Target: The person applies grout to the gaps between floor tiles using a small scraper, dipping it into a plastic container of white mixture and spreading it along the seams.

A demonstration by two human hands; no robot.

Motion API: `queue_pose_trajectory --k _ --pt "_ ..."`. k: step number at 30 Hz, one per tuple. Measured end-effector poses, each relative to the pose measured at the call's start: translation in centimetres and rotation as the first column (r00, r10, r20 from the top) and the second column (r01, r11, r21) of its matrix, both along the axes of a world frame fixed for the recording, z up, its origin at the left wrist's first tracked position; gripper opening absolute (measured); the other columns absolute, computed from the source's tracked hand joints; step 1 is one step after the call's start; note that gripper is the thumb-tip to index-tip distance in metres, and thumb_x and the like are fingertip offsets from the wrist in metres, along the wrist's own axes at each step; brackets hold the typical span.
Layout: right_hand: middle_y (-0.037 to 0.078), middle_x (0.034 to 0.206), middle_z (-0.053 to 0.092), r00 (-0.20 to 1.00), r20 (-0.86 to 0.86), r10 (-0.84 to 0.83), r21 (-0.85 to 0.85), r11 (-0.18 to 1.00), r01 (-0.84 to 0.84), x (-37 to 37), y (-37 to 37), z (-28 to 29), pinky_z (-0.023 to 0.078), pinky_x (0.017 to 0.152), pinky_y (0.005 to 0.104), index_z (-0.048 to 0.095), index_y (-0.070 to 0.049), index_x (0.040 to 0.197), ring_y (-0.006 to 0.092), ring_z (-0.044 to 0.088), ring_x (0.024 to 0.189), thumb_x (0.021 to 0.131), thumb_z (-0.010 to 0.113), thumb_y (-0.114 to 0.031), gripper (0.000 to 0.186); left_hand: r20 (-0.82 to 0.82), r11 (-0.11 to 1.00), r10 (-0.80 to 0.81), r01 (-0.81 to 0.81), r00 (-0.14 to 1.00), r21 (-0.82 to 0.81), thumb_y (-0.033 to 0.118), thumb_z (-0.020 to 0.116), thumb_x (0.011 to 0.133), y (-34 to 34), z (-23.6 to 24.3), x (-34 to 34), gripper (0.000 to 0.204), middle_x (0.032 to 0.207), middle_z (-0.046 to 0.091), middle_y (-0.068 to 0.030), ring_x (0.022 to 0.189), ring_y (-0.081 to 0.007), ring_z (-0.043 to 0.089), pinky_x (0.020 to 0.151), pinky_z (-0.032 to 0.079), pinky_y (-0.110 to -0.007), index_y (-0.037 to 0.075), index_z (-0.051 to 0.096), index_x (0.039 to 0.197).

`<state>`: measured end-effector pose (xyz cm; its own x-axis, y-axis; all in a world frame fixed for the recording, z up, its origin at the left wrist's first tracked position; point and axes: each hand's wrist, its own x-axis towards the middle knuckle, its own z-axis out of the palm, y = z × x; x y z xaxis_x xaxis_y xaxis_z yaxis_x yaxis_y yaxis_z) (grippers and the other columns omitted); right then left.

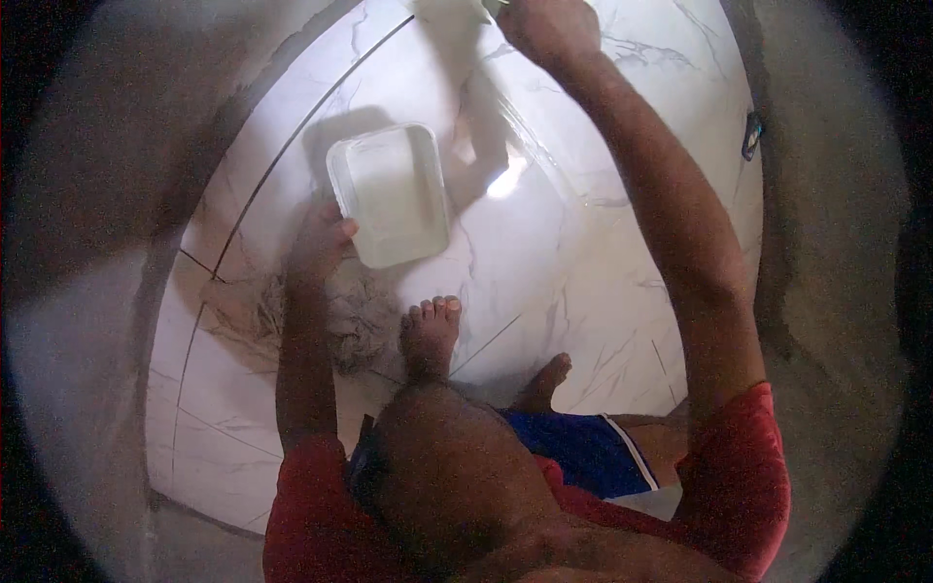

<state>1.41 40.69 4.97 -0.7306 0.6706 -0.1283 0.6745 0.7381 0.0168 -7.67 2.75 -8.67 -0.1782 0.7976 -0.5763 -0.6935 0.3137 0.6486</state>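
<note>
My left hand (326,233) grips the near left side of a white rectangular plastic tub (442,199), with the thumb over its rim. The tub is tilted, and its inside looks pale; whether it holds a liquid I cannot tell. At the top edge of the view, far from me, my right hand (549,29) is closed at the end of my outstretched arm. A thin pale-green edge shows by its fingers, but the rest of that thing is cut off by the frame. Beneath the right arm, a wet streak shines on the floor.
White marbled tiles (603,272) with dark joints cover the floor, bordered by rough grey surfaces. A crumpled grey cloth (358,325) lies beside my bare foot (430,335). At the far right edge of the tiles is a small dark-blue object (751,136).
</note>
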Motion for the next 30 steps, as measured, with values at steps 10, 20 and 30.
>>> queue_pose_trajectory --k 10,20,30 --pt "0.005 0.078 0.068 0.77 -0.172 -0.615 -0.797 0.546 0.258 12.9 0.6 -3.2 0.047 0.056 0.0251 0.07 0.004 0.104 0.0104 0.054 0.062 0.085 0.073 -0.03 0.039 -0.008 0.995 -0.037 0.038 0.999 0.089 0.023 0.069 0.076 -0.2 -1.3 -0.3 0.066 0.12 0.065 -0.0124 0.106 -0.0233 0.064 0.095 0.05 -0.036 -0.005 0.054 0.133" --pt "0.013 0.095 0.071 0.61 -0.245 -0.754 -0.826 0.492 0.276 11.9 -3.1 -7.0 0.052 0.076 0.0276 0.067 0.007 0.107 0.0154 0.065 0.083 0.083 0.077 -0.02 0.037 -0.032 0.996 -0.082 0.082 0.996 -0.029 0.032 0.077 0.076 -0.3 -0.4 -0.8 0.072 0.123 0.064 -0.014 0.11 -0.026 0.063 0.098 0.049 -0.04 -0.005 0.052 0.133" --pt "0.016 0.093 0.074 0.615 -0.34 -0.711 -0.8 0.562 0.207 4.6 -2.6 -8.2 0.055 0.076 0.0297 0.07 0.007 0.102 0.0182 0.069 0.082 0.082 0.077 -0.02 0.034 0.131 1.0 0.011 -0.01 0.991 -0.009 0.031 0.084 0.072 0.3 0.6 -0.3 0.072 0.118 0.066 -0.0114 0.108 -0.0242 0.063 0.096 0.049 -0.041 -0.004 0.058 0.129"
